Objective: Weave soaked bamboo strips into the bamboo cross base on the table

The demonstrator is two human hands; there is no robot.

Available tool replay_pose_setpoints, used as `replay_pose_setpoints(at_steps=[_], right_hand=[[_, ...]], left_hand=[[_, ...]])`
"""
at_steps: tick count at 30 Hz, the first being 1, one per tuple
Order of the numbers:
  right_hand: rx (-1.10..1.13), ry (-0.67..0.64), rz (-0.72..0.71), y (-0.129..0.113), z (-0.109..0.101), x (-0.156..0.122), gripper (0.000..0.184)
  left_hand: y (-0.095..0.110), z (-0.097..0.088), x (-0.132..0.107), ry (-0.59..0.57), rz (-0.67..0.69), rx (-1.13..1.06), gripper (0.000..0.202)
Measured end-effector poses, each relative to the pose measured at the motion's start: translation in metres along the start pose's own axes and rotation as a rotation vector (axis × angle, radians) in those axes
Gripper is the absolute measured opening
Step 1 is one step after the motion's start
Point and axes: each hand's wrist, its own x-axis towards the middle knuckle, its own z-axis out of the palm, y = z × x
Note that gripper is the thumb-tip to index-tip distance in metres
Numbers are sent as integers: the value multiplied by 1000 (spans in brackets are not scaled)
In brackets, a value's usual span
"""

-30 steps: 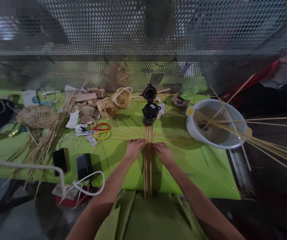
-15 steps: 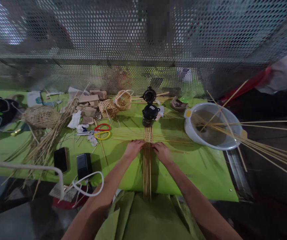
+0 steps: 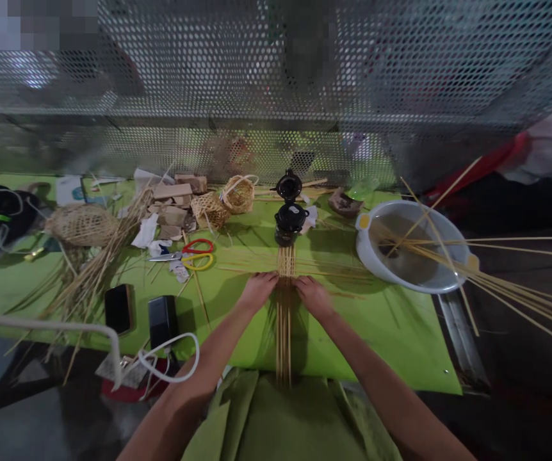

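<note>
Pale bamboo strips [image 3: 283, 330] run lengthwise down the middle of the green table, their near ends at my lap. Thinner strips cross them, making a small woven patch [image 3: 286, 262]. At the left edge of the weave, my left hand [image 3: 260, 288] is closed with its fingertips on the strips. My right hand [image 3: 313, 294] mirrors it at the right edge, fingers curled in on the strips. Exactly which strip each hand pinches is too small to see. Just beyond the weave stands a black lidded jar [image 3: 289, 224], touching or very near the strips' far ends.
Scissors [image 3: 184, 255], a phone [image 3: 118, 308] and a black power bank [image 3: 161, 320] lie to the left. Behind them are small woven baskets [image 3: 237, 194], wood blocks [image 3: 173, 192] and loose strips. A water basin [image 3: 365, 246] holding strips stands right. A perforated metal screen [image 3: 209, 70] rises behind.
The whole view has shifted slightly downward. Both hands stay at the same two edges of the weave, with barely any visible finger movement.
</note>
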Motion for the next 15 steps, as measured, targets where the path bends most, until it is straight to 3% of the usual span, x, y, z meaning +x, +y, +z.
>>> replay_pose_setpoints(at_steps=[9, 15], right_hand=[[-5, 105, -34, 2, 14, -5, 28], [17, 84, -11, 0, 15, -7, 33]], left_hand=[[1, 5, 1, 39, 4, 12, 34], [5, 4, 0, 35, -53, -66, 36]])
